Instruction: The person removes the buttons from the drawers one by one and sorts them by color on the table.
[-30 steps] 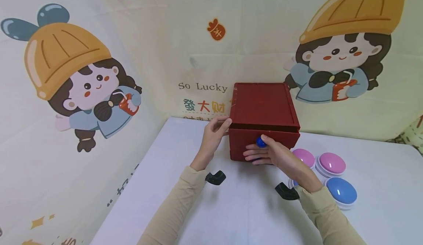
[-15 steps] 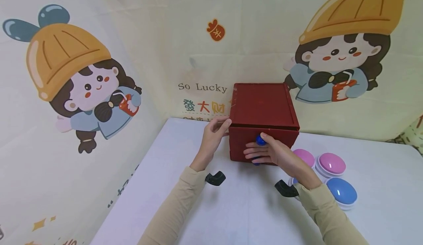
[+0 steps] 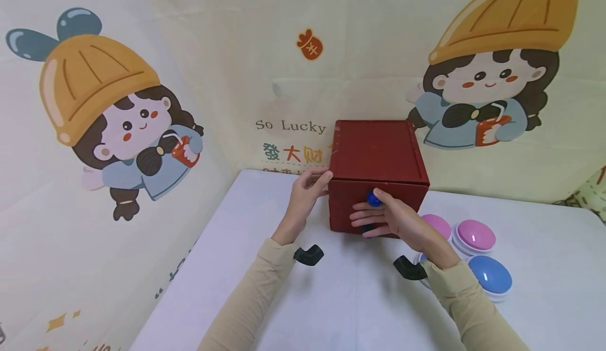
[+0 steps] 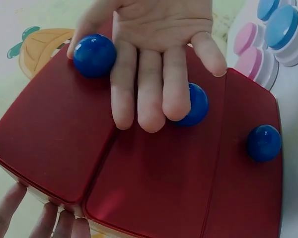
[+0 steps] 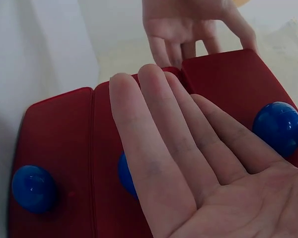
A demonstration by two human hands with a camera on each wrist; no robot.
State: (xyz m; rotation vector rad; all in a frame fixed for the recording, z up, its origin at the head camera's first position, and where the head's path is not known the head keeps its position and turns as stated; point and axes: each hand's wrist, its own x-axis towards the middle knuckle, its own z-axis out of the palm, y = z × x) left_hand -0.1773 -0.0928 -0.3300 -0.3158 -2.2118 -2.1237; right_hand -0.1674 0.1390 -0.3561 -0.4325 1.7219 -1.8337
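A dark red drawer box (image 3: 379,151) stands on the white table, its front carrying round blue knobs. My right hand (image 3: 402,222) is at the front, the top knob (image 4: 94,55) held between thumb and index finger. The other fingers stretch straight across the front and partly cover the middle knob (image 4: 197,106). The lowest knob (image 4: 264,143) is untouched. My left hand (image 3: 303,198) rests against the box's left side, thumb at the front corner, fingers extended along the side. The top drawer front sits almost flush under the box's top edge.
Right of the box are several round push buttons on white bases, among them a pink button (image 3: 475,233) and a blue button (image 3: 490,274). Another blue one is partly behind the right wrist. A cloth wall (image 3: 284,88) with cartoon prints rises behind the table.
The top drawer has slid inward, and the dark gap under the box's top edge has shrunk to a thin line. My right hand moved slightly with the knob; the left stayed in place.
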